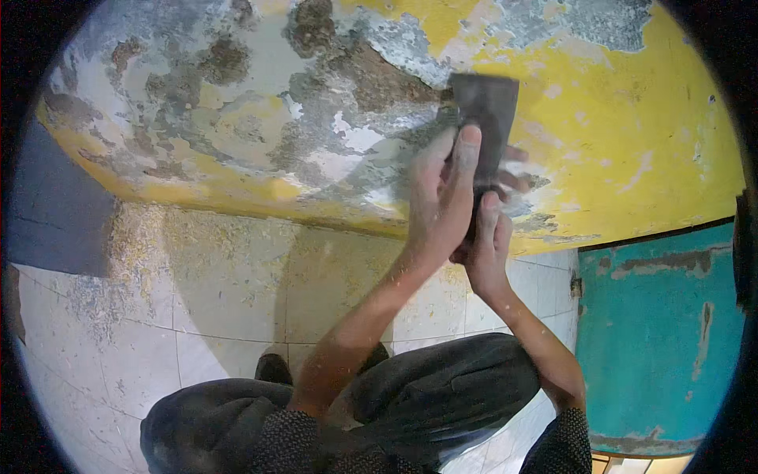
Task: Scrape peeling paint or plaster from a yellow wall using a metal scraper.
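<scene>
Both my hands are on a broad-bladed paint scraper (pixel 487 101), its dark, flat metal blade pointing up against the wall (pixel 628 136). My left hand (pixel 441 204) is around the blade's lower part, with the thumb lying along its face and blurred fingertips showing past its right side. Lower down, my right hand (pixel 490 255) grips the dark handle, which the fingers mostly hide. Yellow paint covers the wall to the right of the blade. To the left, peeled patches bare grey and brown plaster (pixel 385 77).
Paint flakes and dust lie over the white floor tiles (pixel 231 284) along the wall's foot. A grey panel-like surface (pixel 59 207) borders the left. At right is a worn teal door or panel (pixel 651 338). My bent knees (pixel 450 379) are below my arms.
</scene>
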{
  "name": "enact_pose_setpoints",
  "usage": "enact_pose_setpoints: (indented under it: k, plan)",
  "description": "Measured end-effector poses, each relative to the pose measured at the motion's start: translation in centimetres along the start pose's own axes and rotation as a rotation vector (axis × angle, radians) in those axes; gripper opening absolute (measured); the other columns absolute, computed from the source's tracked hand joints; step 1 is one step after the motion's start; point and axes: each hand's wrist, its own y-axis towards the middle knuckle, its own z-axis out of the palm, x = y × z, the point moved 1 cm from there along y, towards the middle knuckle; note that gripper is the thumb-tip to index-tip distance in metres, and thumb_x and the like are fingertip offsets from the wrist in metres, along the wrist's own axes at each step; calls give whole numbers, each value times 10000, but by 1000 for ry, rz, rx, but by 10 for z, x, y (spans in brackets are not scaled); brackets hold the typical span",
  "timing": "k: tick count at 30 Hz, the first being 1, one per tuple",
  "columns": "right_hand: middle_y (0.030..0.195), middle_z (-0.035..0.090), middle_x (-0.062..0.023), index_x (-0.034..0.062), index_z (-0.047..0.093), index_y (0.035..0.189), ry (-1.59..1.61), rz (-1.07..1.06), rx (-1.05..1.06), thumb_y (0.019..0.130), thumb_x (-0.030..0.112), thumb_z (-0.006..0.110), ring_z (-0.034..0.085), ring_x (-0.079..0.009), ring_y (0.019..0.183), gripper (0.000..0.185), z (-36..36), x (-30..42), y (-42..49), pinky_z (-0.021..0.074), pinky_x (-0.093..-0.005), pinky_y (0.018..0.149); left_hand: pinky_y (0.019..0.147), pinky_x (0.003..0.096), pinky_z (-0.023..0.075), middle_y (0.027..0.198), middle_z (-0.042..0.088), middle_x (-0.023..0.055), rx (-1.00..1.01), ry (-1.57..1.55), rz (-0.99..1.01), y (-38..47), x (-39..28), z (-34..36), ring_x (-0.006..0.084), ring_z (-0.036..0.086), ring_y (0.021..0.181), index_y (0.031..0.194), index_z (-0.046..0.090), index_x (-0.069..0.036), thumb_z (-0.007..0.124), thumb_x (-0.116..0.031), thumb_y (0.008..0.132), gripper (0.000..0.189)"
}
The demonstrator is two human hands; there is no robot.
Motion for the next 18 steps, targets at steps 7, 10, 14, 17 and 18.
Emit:
enact_pose_setpoints:
  k: [7,10,14,17,18]
  plan:
    - [515,387,26,83,408,663,34,-13,11,960,490,314,353,-62,405,512,-6,0,3,252,-225,370,542,255,498,851,661,132,-15,76,16,5,12,4,165,651,641,974,535,40,381,-323,980,394]
    - [515,387,29,84,433,686,64,12,26,944,529,313,336,-53,400,528,-7,4,5,241,-217,365,544,256,500,853,661,131,51,79,18,13,14,5,172,653,652,971,535,41,383,-331,978,402]
    - [508,373,34,91,428,678,64,40,17,942,536,308,326,-50,399,531,-2,9,-3,234,-213,365,562,263,507,890,655,135,3,41,-44,0,6,6,178,644,664,970,538,16,354,-348,983,407]
    - [510,379,30,87,409,651,56,34,37,954,505,311,347,-58,405,526,-11,8,3,254,-218,370,559,260,507,892,655,133,27,113,-23,9,12,8,172,642,665,970,539,14,348,-348,985,410]
    - [512,380,30,86,410,655,85,45,55,954,504,310,347,-58,406,524,-11,9,5,257,-219,371,559,260,507,892,655,133,32,115,-18,9,13,8,172,642,665,970,539,14,348,-348,985,410]
